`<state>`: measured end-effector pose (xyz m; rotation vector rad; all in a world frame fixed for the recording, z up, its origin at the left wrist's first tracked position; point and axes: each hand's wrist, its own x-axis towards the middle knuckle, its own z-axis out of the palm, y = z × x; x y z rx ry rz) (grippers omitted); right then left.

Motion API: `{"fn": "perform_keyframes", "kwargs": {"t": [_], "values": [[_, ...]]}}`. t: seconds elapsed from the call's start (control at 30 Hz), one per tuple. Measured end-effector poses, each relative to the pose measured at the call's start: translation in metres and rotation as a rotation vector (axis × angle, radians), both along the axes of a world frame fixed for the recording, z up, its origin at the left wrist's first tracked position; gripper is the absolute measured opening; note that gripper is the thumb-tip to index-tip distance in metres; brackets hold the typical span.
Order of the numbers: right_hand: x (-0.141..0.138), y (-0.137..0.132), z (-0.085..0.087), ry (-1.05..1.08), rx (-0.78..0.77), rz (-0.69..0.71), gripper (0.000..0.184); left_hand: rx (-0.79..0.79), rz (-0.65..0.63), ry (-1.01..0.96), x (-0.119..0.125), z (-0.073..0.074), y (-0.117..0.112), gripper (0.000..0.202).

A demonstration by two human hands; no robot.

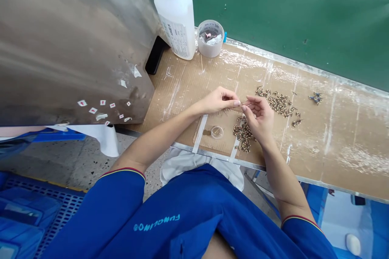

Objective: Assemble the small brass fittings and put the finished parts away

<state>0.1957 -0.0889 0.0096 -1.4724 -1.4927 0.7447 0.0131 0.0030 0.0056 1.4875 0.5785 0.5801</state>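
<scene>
- Pinching a tiny piece (244, 106) between thumb and forefinger, the left hand (220, 101) meets the right hand (258, 118) just above the cardboard-covered bench (334, 145). The right fingertips close on the same piece, which is too small to identify.
- A heap of brass fittings (243, 132) lies under the right palm, with a looser scatter (278, 103) just beyond and a clear dish (216, 131) near the left hand.
- A glue bottle (178, 16) and plastic cup (210, 38) stand at the back, beside a steel housing (75, 40).
- Such fine work likely goes best with forearms braced on the bench edge, a light grip, and the piece kept over the cardboard.
</scene>
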Motion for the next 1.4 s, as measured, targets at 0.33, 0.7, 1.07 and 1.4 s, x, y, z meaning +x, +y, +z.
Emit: {"fn": "perform_keyframes", "kwargs": {"t": [0.33, 0.7, 1.07, 1.4], "values": [[0.000, 0.005, 0.009, -0.204, 0.167, 0.095, 0.015, -0.190, -0.082, -0.045, -0.001, 0.003, -0.003, 0.042], [0.000, -0.001, 0.000, -0.100, 0.105, -0.049, 0.021, -0.149, 0.038, -0.064, 0.004, 0.001, -0.005, 0.026], [-0.016, -0.014, 0.012, -0.122, -0.136, 0.519, 0.032, -0.115, 0.092, -0.056, 0.003, -0.012, 0.003, 0.020], [-0.019, -0.015, 0.009, -0.139, -0.070, 0.614, 0.023, -0.126, 0.120, -0.038, 0.005, -0.013, 0.002, 0.013]]}}
